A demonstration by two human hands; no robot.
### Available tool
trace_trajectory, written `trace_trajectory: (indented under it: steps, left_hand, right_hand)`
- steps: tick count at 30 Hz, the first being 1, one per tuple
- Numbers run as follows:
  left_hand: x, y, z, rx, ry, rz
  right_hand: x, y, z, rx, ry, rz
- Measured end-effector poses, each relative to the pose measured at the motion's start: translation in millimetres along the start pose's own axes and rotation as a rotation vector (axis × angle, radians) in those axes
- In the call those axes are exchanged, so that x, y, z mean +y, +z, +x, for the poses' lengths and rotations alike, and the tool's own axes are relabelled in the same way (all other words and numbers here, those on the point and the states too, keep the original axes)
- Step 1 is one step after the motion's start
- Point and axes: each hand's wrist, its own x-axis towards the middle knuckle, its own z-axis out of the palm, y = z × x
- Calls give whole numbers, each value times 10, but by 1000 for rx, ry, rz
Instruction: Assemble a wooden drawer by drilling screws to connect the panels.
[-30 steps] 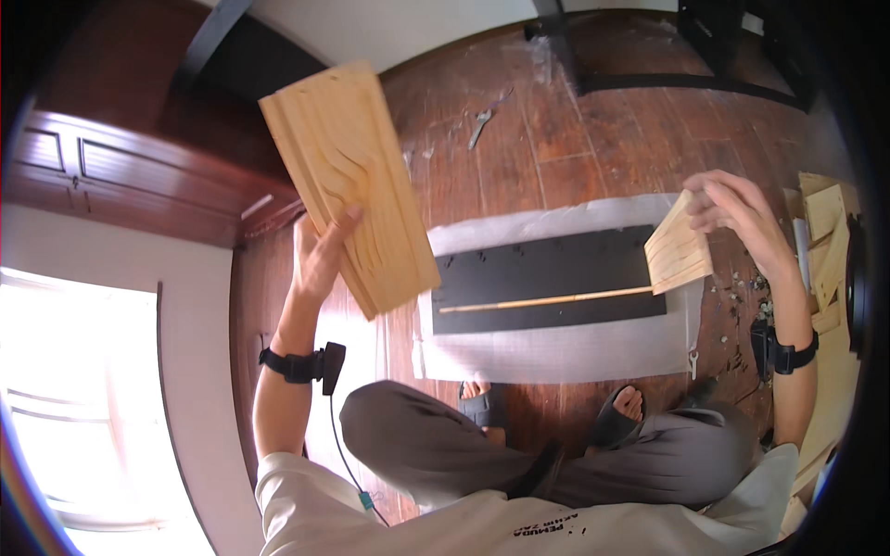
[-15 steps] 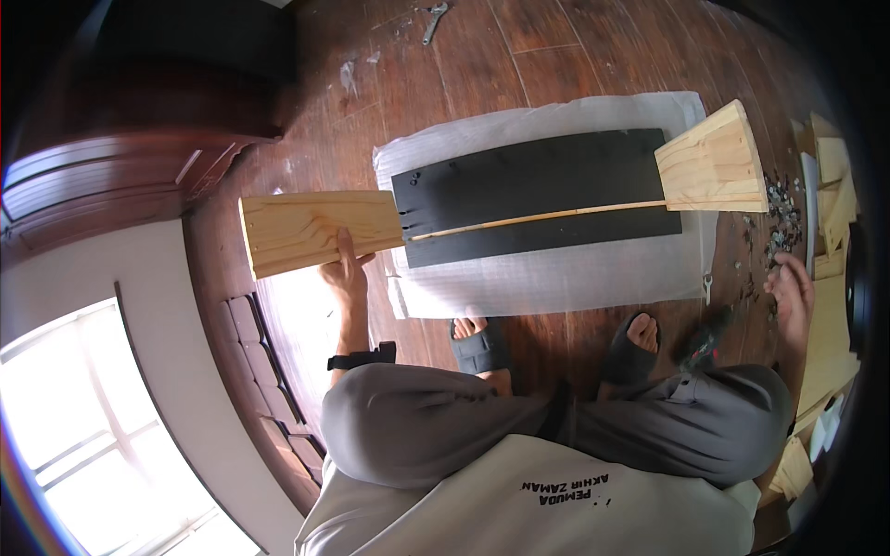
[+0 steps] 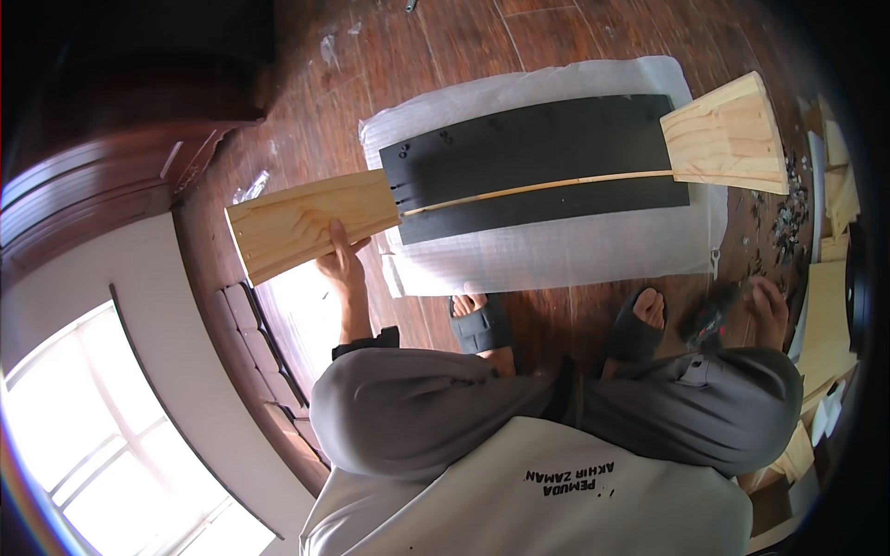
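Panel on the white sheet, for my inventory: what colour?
The panel is black, clearest in head view.

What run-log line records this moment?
left hand: holds left wooden board | right hand: near dark tool | black panel: on white sheet

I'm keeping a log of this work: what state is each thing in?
Black panel: lying flat on the white sheet
White sheet: spread out
Left wooden board: held by the left hand
Right wooden board: unheld, at panel's right end
Thin strip: running lengthwise along panel
Dark tool: beside the curled right hand, contact unclear
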Motion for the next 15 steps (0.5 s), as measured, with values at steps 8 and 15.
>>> trace_trajectory:
  steps: [8,15]
  left_hand:
    - [-74,46,94,-171,-94,134]
    - [19,3,-27,15,39,-4]
  right_hand:
    - [-203,241,17,-16,73,-8]
    - [-111,240,16,-40,49,-56]
